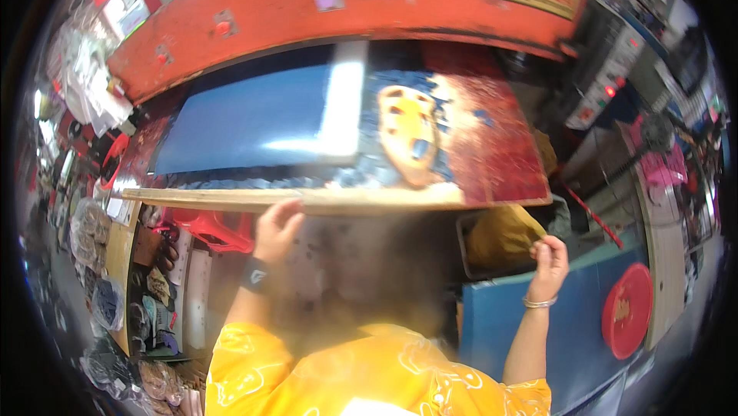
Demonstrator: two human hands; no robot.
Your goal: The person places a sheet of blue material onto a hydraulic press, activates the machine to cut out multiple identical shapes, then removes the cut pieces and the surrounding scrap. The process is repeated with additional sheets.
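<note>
My left hand (278,233), with a dark band on the wrist, is at the front wooden edge (346,199) of the worktable. Its thumb and fingers are apart, and I make out nothing in them. Off to the right, my right hand (549,268) wears a bracelet, and its fingertips are pinched together beside a mustard-coloured cloth or bag (503,237); whether they grip anything is not clear. On the table lies a glossy blue sheet (254,120) with a pale strip along its right side. Right of it rests a yellow sole-shaped piece with several openings (407,128).
A long orange machine beam (269,8) spans the table's far side. Dark blue scraps (442,104) surround the yellow piece on the worn red surface (500,139). A pink-red basin (627,311) sits on a blue surface (530,331) at right. A red stool (219,227) stands below left.
</note>
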